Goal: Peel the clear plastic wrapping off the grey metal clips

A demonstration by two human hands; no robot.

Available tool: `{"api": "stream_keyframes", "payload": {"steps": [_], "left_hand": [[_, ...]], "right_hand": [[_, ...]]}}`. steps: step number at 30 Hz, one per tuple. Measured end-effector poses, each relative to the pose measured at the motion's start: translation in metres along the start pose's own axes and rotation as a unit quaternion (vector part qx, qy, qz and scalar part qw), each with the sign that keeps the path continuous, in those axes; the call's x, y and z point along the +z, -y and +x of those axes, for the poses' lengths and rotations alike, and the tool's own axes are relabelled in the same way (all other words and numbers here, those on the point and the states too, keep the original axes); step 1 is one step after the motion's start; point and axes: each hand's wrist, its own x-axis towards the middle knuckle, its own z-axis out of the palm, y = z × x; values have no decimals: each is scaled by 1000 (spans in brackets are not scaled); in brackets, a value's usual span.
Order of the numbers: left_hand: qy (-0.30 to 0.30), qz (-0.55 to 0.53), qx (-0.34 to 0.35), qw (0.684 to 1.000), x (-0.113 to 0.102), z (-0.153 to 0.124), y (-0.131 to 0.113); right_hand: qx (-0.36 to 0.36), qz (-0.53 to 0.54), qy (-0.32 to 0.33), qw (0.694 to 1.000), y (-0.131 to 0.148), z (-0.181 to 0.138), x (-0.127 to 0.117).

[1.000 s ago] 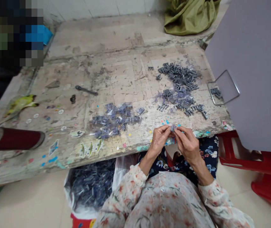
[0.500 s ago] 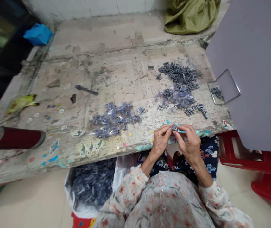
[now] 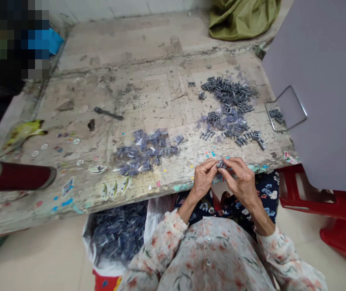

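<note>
Between my two hands, at the table's front edge, is a small grey plastic part [image 3: 221, 164]. My left hand [image 3: 203, 176] pinches its left side with thumb and forefinger. The fingers of my right hand [image 3: 239, 180] grip it from the right. A clear wrapper may be around it, but I cannot make that out. Beyond my hands lies a heap of loose grey parts [image 3: 232, 93], with clear small bags [image 3: 236, 122] in front of it. Left of my hands is a spread of bagged grey parts [image 3: 148, 151].
A white sack [image 3: 88, 238] full of bagged parts stands below the table [image 3: 148, 93]. A dark red flask [image 3: 18, 176], a banana peel [image 3: 24, 133] and a dark rod [image 3: 108, 113] lie to the left. At right are a grey panel [image 3: 321, 93] with a wire loop and red stools [image 3: 321, 206].
The grey part has tilted slightly between my fingers and shows more of its face. Both hands stay nearly in place, and the whole view has shifted a little.
</note>
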Motion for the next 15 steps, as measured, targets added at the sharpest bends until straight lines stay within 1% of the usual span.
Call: {"api": "stream_keyframes", "payload": {"steps": [7, 15], "left_hand": [[7, 0, -15, 1000, -1, -1, -3], [2, -1, -17, 1000, 1, -1, -1]], "right_hand": [[-8, 3, -16, 1000, -2, -1, 1], [8, 30, -16, 999, -7, 1, 6]]}}
